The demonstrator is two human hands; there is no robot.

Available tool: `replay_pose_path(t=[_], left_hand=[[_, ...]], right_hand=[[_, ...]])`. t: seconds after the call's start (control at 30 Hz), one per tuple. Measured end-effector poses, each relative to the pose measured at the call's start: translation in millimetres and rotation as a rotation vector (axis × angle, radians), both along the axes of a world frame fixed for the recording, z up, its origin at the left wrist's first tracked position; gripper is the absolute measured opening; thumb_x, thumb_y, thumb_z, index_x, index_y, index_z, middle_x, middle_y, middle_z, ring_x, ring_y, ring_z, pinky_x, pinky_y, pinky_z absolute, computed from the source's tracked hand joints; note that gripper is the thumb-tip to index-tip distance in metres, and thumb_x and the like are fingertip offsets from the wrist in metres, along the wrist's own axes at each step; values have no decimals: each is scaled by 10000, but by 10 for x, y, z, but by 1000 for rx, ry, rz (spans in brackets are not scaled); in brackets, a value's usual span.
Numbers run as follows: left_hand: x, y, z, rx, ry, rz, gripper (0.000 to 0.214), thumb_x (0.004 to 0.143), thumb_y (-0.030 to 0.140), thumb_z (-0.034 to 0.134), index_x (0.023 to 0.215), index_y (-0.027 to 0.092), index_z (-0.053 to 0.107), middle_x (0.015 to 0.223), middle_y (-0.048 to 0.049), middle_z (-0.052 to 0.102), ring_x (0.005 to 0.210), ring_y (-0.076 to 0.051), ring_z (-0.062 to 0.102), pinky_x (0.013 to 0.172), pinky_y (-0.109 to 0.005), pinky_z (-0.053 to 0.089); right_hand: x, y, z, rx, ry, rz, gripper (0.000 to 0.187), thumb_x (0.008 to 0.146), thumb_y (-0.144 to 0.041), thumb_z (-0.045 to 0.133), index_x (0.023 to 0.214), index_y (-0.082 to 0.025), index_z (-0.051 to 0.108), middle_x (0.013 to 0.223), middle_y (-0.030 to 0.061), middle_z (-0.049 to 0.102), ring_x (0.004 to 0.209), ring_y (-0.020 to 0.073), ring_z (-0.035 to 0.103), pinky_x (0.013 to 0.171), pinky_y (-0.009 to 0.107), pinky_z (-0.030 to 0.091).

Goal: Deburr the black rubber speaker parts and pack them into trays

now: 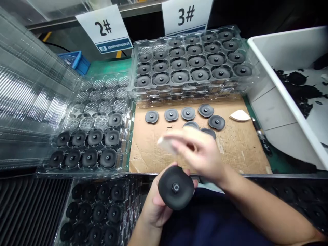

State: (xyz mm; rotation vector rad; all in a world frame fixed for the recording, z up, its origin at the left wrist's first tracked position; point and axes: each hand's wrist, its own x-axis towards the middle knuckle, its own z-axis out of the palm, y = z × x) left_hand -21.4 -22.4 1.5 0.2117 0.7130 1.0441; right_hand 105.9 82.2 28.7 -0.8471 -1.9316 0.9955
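Fingers [192, 183] of the left hand [155, 208] clench a black disc [176, 188], the right hand [197, 153] a white pad [166, 144]; a hasty swipe could drop it.

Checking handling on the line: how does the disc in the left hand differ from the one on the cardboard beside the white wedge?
The held disc is tilted toward the camera in the left hand, while the flat disc lies on the cardboard sheet. The held disc looks nearly black; the flat disc looks greyer. The held disc looks larger, but it is nearer the camera, so true size can't be told. Both are dark, rounded discs with a central hub.
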Motion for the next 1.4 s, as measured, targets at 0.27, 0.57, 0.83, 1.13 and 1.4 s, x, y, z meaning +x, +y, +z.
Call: replay_pose_path(t=[0.27,0.57,0.83,1.13,1.4], left_hand=[[-75,10,-51,59,-342,135,488,643,525,688,1070,290,673,1059,-9,721,969,-220,677,825,-276,542],[-200,17,-139,439,358,220,680,773,409,642,1356,455,296,1182,-14,602,990,-202,633,869,-344,498],[-191,36,-165,813,1099,144,1170,650,23,730,1390,484,-51,1212,-42,542,1095,-237,545,970,-463,396],[-117,-47,-139,707,1039,73,1106,617,215,799,1432,366,66,1163,-58,561,1024,-235,576,955,-396,404],[-7,-104,-5,572,919,-37,666,553,389,817,1156,243,575,1324,-106,430,1004,-255,603,958,-369,420]], right_hand=[[-250,63,-1000,-298,-139,-102,272,822,-151,509,1055,-135,648,1102,121,550,959,206,561,849,381,453],[86,-487,-674,-354,-159,-123,235,887,-178,451,1043,-181,628,950,66,629,689,132,571,607,255,477],[377,-597,-362,-368,-9,-244,157,859,-210,569,988,-232,654,906,45,638,787,141,603,624,218,494],[405,-375,-26,-1000,173,260,134,737,-220,723,860,-171,706,741,-1,680,688,97,618,664,207,490],[537,-318,77,-1121,193,462,141,699,-151,734,837,-138,708,732,-7,676,674,83,630,665,188,498]])
